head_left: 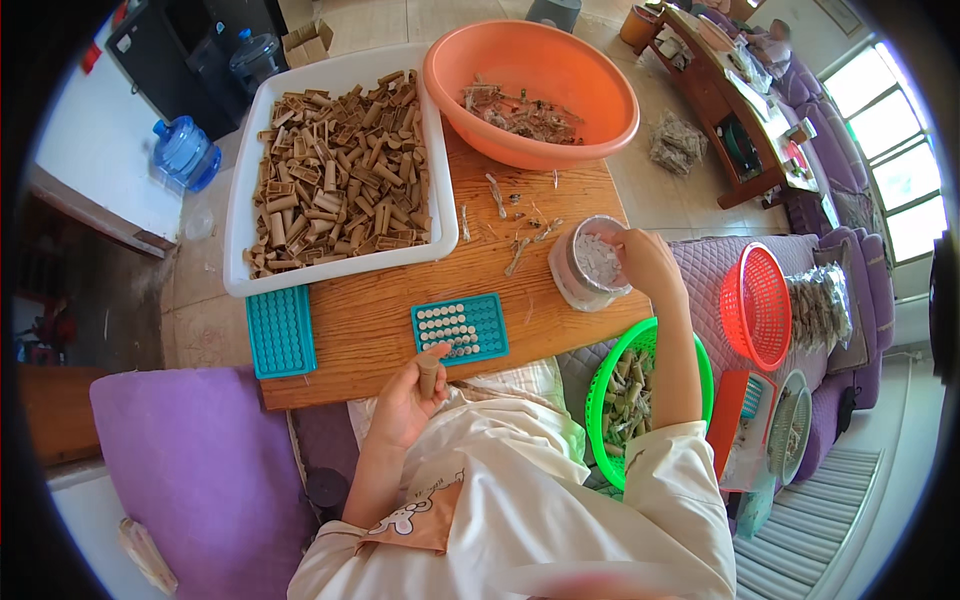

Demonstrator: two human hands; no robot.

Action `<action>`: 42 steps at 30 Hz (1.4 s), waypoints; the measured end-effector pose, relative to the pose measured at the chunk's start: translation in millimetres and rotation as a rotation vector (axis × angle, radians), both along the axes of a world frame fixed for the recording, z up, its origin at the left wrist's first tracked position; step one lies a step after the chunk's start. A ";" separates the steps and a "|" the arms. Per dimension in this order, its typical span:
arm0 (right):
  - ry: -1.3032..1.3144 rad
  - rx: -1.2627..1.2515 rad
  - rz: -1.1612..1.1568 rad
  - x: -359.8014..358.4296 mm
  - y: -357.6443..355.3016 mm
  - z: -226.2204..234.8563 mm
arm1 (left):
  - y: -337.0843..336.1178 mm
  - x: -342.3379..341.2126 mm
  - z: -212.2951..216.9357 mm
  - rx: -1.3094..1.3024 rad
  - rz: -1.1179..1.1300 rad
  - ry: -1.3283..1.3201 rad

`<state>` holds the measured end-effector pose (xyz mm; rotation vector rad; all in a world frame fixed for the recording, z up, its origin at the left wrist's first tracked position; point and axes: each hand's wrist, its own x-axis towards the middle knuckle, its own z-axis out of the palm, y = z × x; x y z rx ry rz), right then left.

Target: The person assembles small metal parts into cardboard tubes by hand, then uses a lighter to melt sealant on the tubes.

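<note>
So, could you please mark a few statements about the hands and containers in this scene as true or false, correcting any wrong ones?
1. The left hand holds a brown cylindrical piece. True.
2. The right hand is inside the large round orange plastic basin. False: it is at the rim of the round tub holding white material.
3. The white rectangular plastic tray is heaped with short brown pieces. True.
4. The teal rectangular slotted tray just ahead of the left hand has white round discs in every slot. False: slots on its right side have none.
5. The round bright green plastic basket is on the person's right. True.
</note>
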<state>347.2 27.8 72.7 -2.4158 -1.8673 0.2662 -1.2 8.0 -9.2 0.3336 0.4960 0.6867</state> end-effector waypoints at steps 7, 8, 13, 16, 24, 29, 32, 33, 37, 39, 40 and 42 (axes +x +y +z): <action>0.317 0.420 0.020 -44.4 -6.7 16.0 | 10.7 19.6 22.9 0.003 -0.110 -0.061; 0.337 0.475 0.072 -54.2 -7.7 19.3 | 14.1 26.1 25.1 0.023 -0.105 -0.087; 0.364 0.563 0.157 -86.0 -10.7 28.3 | 36.6 59.0 44.8 0.029 -0.046 -0.095; 0.428 0.665 0.192 -93.9 -9.1 35.7 | 49.6 74.1 56.0 0.069 -0.050 -0.152; 0.647 0.782 0.328 -109.6 -2.6 39.9 | 64.0 89.4 77.5 -0.009 -0.113 -0.258; 0.644 0.787 0.443 -111.2 -0.2 41.9 | 67.3 88.3 80.6 0.064 -0.177 -0.246; 0.610 0.805 0.493 -111.4 -1.2 44.6 | 66.0 88.9 83.6 0.105 -0.149 -0.206; 0.557 0.751 0.487 -111.9 -3.7 46.4 | 65.9 88.7 82.9 0.129 -0.131 -0.181; 0.464 0.701 0.528 -113.4 -5.2 53.3 | 62.6 90.7 83.8 0.174 -0.109 -0.086; 0.474 0.688 0.513 -112.2 -6.2 49.7 | 62.4 89.7 83.6 0.165 -0.083 -0.060; 0.487 0.675 0.497 -111.7 -7.2 48.3 | 64.0 85.8 83.2 0.189 -0.144 -0.089; 0.434 0.665 0.526 -114.7 -7.4 55.8 | 65.7 82.2 81.6 0.211 -0.203 -0.117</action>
